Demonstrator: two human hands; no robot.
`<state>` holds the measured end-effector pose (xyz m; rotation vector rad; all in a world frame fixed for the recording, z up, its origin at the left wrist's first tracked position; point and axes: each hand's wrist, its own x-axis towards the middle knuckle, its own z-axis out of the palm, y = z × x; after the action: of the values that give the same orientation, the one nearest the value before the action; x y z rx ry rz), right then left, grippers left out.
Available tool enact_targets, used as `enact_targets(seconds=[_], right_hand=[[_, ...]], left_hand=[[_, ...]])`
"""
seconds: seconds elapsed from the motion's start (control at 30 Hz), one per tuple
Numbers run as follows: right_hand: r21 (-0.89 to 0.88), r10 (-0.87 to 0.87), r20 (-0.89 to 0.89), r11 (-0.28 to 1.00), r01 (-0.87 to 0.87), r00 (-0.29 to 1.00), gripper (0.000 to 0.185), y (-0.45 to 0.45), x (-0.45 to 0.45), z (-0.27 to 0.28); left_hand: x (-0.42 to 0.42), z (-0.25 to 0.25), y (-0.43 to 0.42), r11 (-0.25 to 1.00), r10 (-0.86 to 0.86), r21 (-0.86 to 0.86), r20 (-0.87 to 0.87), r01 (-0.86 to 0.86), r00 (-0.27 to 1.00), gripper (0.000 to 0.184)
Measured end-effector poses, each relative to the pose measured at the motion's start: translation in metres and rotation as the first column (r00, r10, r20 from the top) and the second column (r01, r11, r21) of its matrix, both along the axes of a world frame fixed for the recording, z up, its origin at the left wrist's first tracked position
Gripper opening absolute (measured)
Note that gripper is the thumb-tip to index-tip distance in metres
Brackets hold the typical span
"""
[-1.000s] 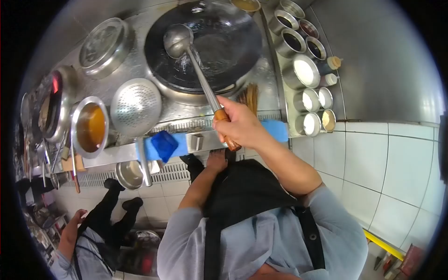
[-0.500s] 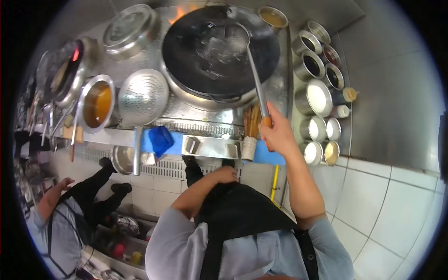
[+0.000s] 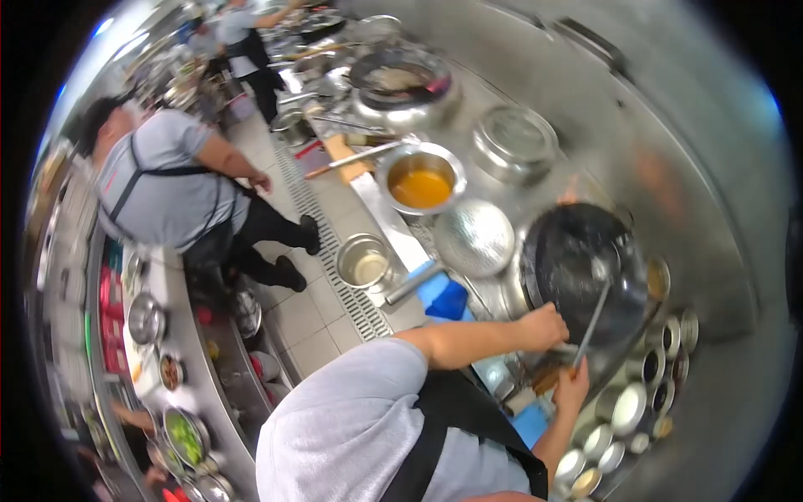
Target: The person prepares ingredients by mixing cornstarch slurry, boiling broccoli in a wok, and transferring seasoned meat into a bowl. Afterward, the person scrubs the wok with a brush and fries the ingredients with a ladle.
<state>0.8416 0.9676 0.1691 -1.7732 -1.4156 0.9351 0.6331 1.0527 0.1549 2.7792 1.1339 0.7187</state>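
Note:
My right hand [image 3: 571, 386] is closed round the handle of a long ladle [image 3: 595, 322], whose bowl end lies in the black wok [image 3: 562, 255]. Steam or liquid blurs the inside of the wok. At the wok's near edge is my left hand [image 3: 545, 326], its fingers curled closed. Whatever it grips, if anything, is hidden. A perforated strainer [image 3: 475, 237] lies beside the wok, and past it stands a pot of orange-brown liquid [image 3: 421, 184]. A blue cloth [image 3: 448, 301] rests on the counter edge below the strainer's handle.
Several seasoning pots, one holding something white [image 3: 628, 407], line the right side. A lidded metal pot [image 3: 514, 142] and a second wok [image 3: 397, 79] stand further along. A co-worker [image 3: 167, 176] stands at the left by a counter with bowls, including greens [image 3: 186, 437].
The head view has swung left, bringing the co-worker and the far kitchen into sight. My left hand has come up from my waist to the wok's edge. My right hand keeps the ladle.

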Motion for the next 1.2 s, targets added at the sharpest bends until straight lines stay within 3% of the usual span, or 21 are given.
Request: enact_targets(seconds=[0.03, 0.13, 0.2, 0.3, 0.37, 0.43, 0.47, 0.53, 0.6, 0.63, 0.67, 0.7, 0.73, 0.77, 0.83, 0.87, 0.9, 1.0, 1.03, 1.07, 1.2], right_hand=[[-0.015, -0.074, -0.03, 0.997, 0.073, 0.997, 0.058, -0.005, -0.005, -0.001], [-0.125, -0.035, -0.214, 0.992, 0.008, 0.976, 0.051, -0.025, -0.013, 0.04], [-0.23, -0.06, -0.478, 0.971, -0.059, 0.876, 0.047, -0.033, -0.009, 0.048], [-0.159, 0.011, -0.483, 0.982, -0.1, 0.875, 0.053, -0.018, 0.014, 0.02], [-0.11, -0.006, -0.445, 0.993, -0.047, 0.896, 0.057, -0.015, 0.017, 0.005], [-0.067, -0.009, -0.195, 0.998, -0.005, 0.981, 0.06, -0.008, 0.016, 0.003], [0.189, 0.074, 0.155, 0.977, -0.103, 0.985, 0.057, 0.015, 0.057, -0.09], [0.251, 0.096, 0.176, 0.958, -0.139, 0.98, 0.057, 0.008, 0.055, -0.096], [0.352, 0.109, 0.181, 0.921, -0.168, 0.977, 0.051, -0.001, 0.05, -0.105], [0.337, 0.113, 0.179, 0.926, -0.169, 0.977, 0.051, -0.01, 0.047, -0.089], [0.165, 0.166, -0.087, 0.975, -0.15, 0.982, 0.049, -0.018, 0.04, -0.055], [-0.011, 0.155, -0.35, 0.985, -0.17, 0.924, 0.046, -0.022, 0.035, -0.024], [-0.065, 0.116, -0.392, 0.986, -0.153, 0.913, 0.042, -0.022, 0.034, -0.005], [-0.07, 0.112, -0.39, 0.986, -0.151, 0.914, 0.042, -0.024, 0.038, -0.011], [0.042, 0.096, -0.262, 0.995, -0.089, 0.96, 0.044, -0.003, 0.045, -0.04], [0.482, 0.152, 0.196, 0.845, -0.23, 0.969, 0.049, 0.024, 0.069, -0.118], [0.489, 0.15, 0.197, 0.841, -0.23, 0.969, 0.049, 0.021, 0.066, -0.121], [0.323, 0.17, 0.068, 0.929, -0.183, 0.983, 0.056, 0.0, 0.039, -0.103], [0.127, 0.096, -0.166, 0.989, -0.075, 0.981, 0.059, -0.029, 0.011, -0.049], [-0.092, -0.023, -0.372, 0.996, -0.013, 0.928, 0.062, -0.046, -0.01, -0.016], [-0.1, -0.063, -0.352, 0.995, 0.029, 0.934, 0.067, -0.069, -0.034, -0.019]], left_hand=[[-0.003, -0.003, 0.004, 1.0, 0.006, -0.001, -0.014, -0.006, 1.0, 0.013], [-0.022, 0.013, 0.004, 1.0, 0.01, 0.025, -0.055, -0.008, 0.998, 0.016], [-0.028, 0.009, 0.005, 1.0, -0.009, -0.024, -0.034, 0.008, 0.999, 0.019], [-0.027, -0.003, 0.006, 0.996, 0.054, -0.07, -0.022, -0.056, 0.998, 0.021], [-0.022, -0.001, -0.008, 0.989, 0.08, -0.125, -0.024, -0.082, 0.997, 0.021], [-0.02, 0.002, -0.021, 0.978, 0.207, -0.045, 0.095, -0.204, 0.974, 0.026], [-0.021, 0.018, -0.042, 0.966, 0.258, -0.047, 0.145, -0.253, 0.955, 0.037], [-0.028, 0.047, -0.091, 0.951, 0.308, -0.103, 0.221, -0.292, 0.925, 0.048], [-0.042, 0.032, -0.143, 0.937, 0.304, -0.232, 0.177, -0.261, 0.936, 0.052], [-0.051, 0.022, -0.175, 0.883, 0.338, -0.385, 0.124, -0.269, 0.933, 0.052], [-0.062, 0.009, -0.206, 0.806, 0.364, -0.524, 0.071, -0.275, 0.929, 0.052], [-0.074, -0.009, -0.233, 0.631, 0.372, -0.731, -0.01, -0.261, 0.928, 0.052], [-0.089, -0.034, -0.259, 0.409, 0.356, -0.88, -0.091, -0.242, 0.93, 0.053], [-0.111, -0.087, -0.284, 0.436, 0.273, -0.89, -0.011, -0.134, 0.962, 0.057], [-0.135, -0.136, -0.318, 0.459, 0.181, -0.888, 0.07, -0.022, 0.981, 0.063], [-0.143, -0.137, -0.327, 0.418, 0.262, -0.905, 0.034, -0.082, 0.964, 0.066], [-0.149, -0.14, -0.333, 0.371, 0.342, -0.918, -0.004, -0.139, 0.94, 0.07], [-0.181, -0.174, -0.332, 0.36, 0.363, -0.926, 0.028, -0.112, 0.932, 0.073], [-0.192, -0.175, -0.33, 0.385, 0.332, -0.919, 0.057, -0.081, 0.941, 0.073], [-0.197, -0.147, -0.331, 0.186, 0.442, -0.98, 0.014, -0.076, 0.897, 0.069], [-0.254, -0.231, -0.396, 0.214, 0.502, -0.976, 0.088, -0.025, 0.86, 0.064]])
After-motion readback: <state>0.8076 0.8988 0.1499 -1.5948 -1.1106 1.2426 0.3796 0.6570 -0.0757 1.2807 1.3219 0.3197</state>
